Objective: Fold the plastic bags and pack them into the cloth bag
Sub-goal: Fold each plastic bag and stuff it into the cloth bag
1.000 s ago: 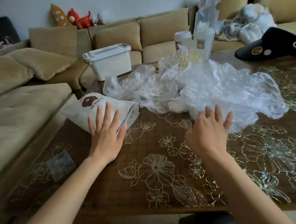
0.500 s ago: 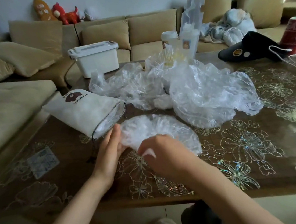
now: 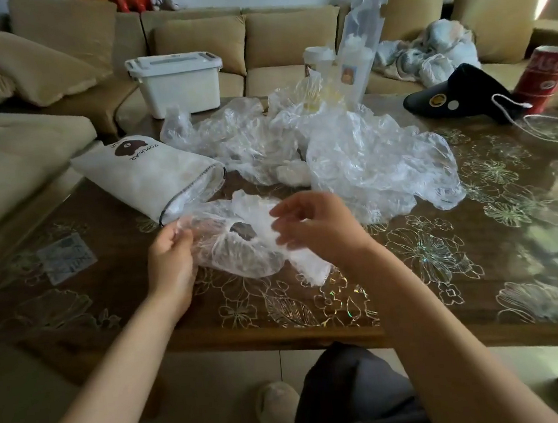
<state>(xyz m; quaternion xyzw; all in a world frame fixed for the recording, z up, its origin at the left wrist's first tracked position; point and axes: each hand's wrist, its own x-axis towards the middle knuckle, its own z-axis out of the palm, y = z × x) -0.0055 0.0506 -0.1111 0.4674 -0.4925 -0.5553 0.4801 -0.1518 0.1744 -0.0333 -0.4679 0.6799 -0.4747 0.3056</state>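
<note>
Fingers (image 3: 179,235) of left hand (image 3: 172,257) pinch one plastic bag (image 3: 240,253) at its edge, right hand (image 3: 317,228) curled on the other side, over the tabletop (image 3: 414,266) beside the cloth bag (image 3: 150,180). Cloth bag already shows plastic at its mouth. Crumpled pile (image 3: 351,155) behind awaits folding; early going, I judge.

Plastic bag (image 3: 238,260) now between hands (image 3: 172,257) (image 3: 321,231)

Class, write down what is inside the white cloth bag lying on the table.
At the open mouth of the cloth bag, crumpled clear plastic shows. The cloth hides whatever lies deeper, so how full it is cannot be told.
</note>
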